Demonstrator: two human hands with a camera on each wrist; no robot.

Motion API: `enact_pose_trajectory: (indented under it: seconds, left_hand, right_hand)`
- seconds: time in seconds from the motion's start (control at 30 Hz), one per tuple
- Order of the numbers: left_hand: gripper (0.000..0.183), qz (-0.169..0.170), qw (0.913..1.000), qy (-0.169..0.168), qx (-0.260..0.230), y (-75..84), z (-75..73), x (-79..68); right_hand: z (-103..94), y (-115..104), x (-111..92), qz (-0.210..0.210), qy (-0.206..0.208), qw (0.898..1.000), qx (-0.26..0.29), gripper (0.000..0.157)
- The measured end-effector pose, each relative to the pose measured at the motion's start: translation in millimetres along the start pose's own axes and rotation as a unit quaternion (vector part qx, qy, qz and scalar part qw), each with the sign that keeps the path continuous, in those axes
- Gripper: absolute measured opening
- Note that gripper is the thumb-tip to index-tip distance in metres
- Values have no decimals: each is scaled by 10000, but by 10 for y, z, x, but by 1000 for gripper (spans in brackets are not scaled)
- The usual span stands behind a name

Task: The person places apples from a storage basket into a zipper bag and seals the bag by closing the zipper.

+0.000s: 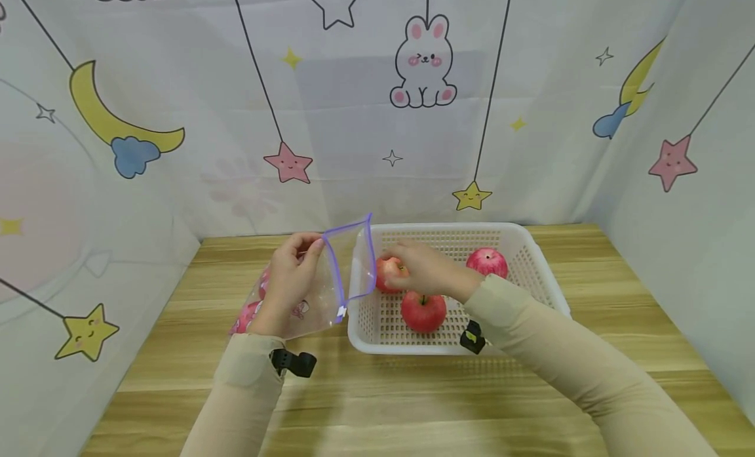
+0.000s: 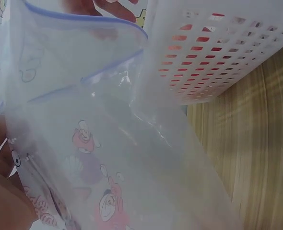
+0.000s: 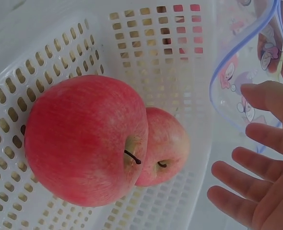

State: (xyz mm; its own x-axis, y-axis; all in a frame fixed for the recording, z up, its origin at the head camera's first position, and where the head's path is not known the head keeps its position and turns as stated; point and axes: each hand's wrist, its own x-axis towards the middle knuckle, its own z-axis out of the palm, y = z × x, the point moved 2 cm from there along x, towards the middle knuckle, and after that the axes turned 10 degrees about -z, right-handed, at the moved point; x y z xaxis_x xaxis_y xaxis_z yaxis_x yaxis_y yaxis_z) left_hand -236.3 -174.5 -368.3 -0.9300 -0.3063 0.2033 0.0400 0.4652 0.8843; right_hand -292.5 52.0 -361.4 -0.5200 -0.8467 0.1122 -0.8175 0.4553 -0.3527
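My left hand (image 1: 293, 268) pinches the edge of a clear zip bag (image 1: 348, 260) with a blue seal and holds its mouth open toward a white perforated basket (image 1: 448, 228). Red fruit shows through the bag's lower part. My right hand (image 1: 415, 265) reaches into the basket with its fingers straight and holds nothing. It is beside a red apple (image 1: 386, 275) next to the bag's mouth. Two more apples (image 1: 423, 313) (image 1: 487, 261) lie in the basket. In the right wrist view my open right hand (image 3: 261, 158) is beside two apples (image 3: 84, 139) (image 3: 168, 143) and the bag's rim (image 3: 237, 81).
The basket stands on a wooden table (image 1: 413, 404), with bare wood in front and to the right. Printed cloth walls (image 1: 413, 116) close off the back and both sides. In the left wrist view the bag (image 2: 108, 143) fills the frame beside the basket's wall (image 2: 218, 52).
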Motion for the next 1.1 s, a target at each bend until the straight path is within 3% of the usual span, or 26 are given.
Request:
enact_pose_trajectory:
  seconds: [0.27,0.77,1.1]
  left_hand:
    - [22,98,9999,33,-21,3,25,-13]
    - [23,138,9998,-149,-45,-17,46,-24]
    - [23,82,9998,-177,-100,-25,54,-24]
  right_hand:
    - [18,54,-38,86,-332,9993,-140,50]
    - [32,141,-134,561,-856,9947,116,56]
    - [71,167,-148,605,-1167,9913,106,59]
